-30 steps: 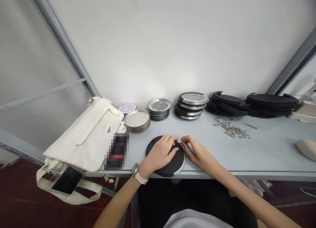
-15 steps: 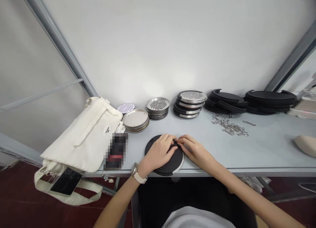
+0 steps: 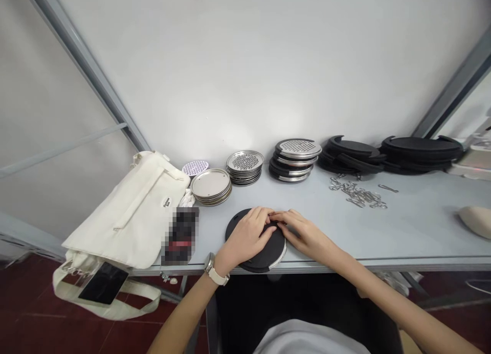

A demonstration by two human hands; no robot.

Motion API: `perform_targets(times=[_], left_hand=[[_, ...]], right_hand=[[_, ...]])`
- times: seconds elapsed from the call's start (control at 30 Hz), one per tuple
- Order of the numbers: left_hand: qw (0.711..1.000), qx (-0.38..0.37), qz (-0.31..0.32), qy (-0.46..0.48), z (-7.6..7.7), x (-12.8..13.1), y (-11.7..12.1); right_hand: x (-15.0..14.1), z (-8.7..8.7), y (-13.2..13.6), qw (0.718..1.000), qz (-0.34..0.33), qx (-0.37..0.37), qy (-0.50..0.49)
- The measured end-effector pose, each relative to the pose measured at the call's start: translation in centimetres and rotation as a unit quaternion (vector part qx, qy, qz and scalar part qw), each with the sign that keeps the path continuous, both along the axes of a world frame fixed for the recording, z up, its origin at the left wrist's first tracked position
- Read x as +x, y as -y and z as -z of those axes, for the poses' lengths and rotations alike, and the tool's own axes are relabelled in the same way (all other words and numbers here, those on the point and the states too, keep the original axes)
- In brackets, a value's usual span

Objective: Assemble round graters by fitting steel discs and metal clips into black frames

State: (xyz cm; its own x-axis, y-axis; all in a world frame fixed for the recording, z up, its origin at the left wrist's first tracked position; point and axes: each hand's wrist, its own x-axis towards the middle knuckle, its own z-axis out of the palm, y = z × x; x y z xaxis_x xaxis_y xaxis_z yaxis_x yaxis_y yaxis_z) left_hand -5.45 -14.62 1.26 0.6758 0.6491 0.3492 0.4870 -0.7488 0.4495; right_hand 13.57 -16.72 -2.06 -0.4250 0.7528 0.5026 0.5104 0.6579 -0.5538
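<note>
A black round disc (image 3: 269, 250) lies flat on the desk (image 3: 422, 216), close to its front edge, with a thin silvery rim showing along its near right side. The left hand (image 3: 249, 234) rests across the top of it from the near left: the fingers lie close together and reach over to the far right part of the edge, while the thumb stands apart from them, pointing right above the black surface. The right hand (image 3: 303, 234) comes in from the other side, its fingers bent and its thumb tucked beneath them, the tips at the disc's far right edge and right against the left fingertips. The disc is thus mostly under the left palm and fingers, and just to the left of the right fingers, its left side and near side uncovered. What, if anything, is clamped between the meeting fingertips is hidden, so I cannot tell whether either hand is pinching. A pile of small metal clips (image 3: 360, 194) lies to the right of the hands, well apart from them, and a stack of black-edged perforated discs (image 3: 297, 159) stands beyond the disc, nearer the wall (image 3: 261, 62).
</note>
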Motion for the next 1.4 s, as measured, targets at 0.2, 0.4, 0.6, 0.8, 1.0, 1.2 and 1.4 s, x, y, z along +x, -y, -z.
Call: perform_targets(times=[0.2,0.4,0.6,0.8,1.0,1.2,1.4], left_hand=[[1.000,0.001,-0.001,0.000,0.0,0.0,0.0],[1.000,0.001,-0.002,0.002,0.1,0.0,0.0],[1.000,0.003,0.002,0.006,0.1,-0.1,-0.1],[1.000,0.009,-0.002,0.006,0.0,-0.1,0.0],[1.000,0.014,-0.015,0.006,-0.1,0.0,0.2],[0.997,-0.019,-0.046,0.059,-0.5,0.0,0.5],[0.975,-0.083,-0.048,0.198,-1.4,-0.5,0.5]], right_hand=[[0.1,-0.2,0.0,1.000,-0.011,-0.019,-0.008],[0.0,-0.1,0.0,1.000,-0.011,-0.016,-0.004],[0.3,-1.0,0.8,0.999,-0.017,-0.026,0.037],[1.2,-0.7,1.3,0.992,-0.042,0.000,0.118],[0.0,-0.6,2.0,0.983,-0.001,0.071,0.169],[-1.2,-0.3,2.3,0.972,0.048,0.105,0.204],[-1.4,0.0,1.3,0.949,0.055,0.196,0.242]])
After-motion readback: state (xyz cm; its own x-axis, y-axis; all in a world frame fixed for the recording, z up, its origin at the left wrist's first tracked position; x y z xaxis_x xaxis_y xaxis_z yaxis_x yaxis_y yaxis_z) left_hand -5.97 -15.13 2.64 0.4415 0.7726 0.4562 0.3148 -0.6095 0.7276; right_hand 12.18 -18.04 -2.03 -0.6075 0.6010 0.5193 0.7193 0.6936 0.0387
